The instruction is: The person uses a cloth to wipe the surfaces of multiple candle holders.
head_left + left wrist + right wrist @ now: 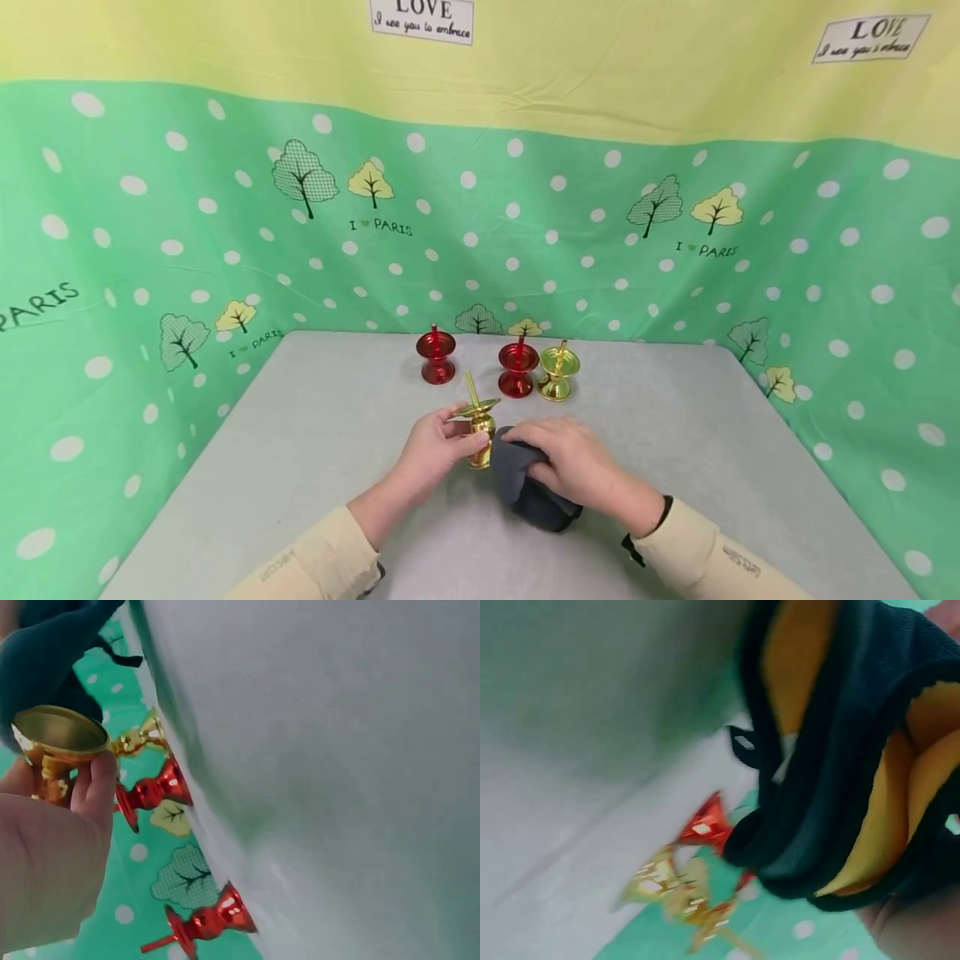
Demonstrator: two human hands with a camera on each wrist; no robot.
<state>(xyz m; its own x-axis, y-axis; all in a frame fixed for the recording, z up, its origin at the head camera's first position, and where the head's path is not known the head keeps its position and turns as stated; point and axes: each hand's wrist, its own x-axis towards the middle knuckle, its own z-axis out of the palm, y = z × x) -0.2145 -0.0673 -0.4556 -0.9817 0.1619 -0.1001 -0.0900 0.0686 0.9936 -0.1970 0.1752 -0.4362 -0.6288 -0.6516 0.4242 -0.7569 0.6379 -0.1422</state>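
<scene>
My left hand holds a shiny gold candle holder by its stem, over the middle of the table. A dish and a thin upright rod top it, and it leans slightly. The left wrist view shows the hollow underside of its base. Beside it, my right hand grips a bunched dark grey cloth, whose near edge comes right up to the holder; whether they touch I cannot tell. The right wrist view reveals orange-yellow folds on the cloth.
Along the table's back stand a red candle holder on the left, then another red one with a gold one close to its right. A green and yellow printed curtain surrounds the grey table at the back and sides.
</scene>
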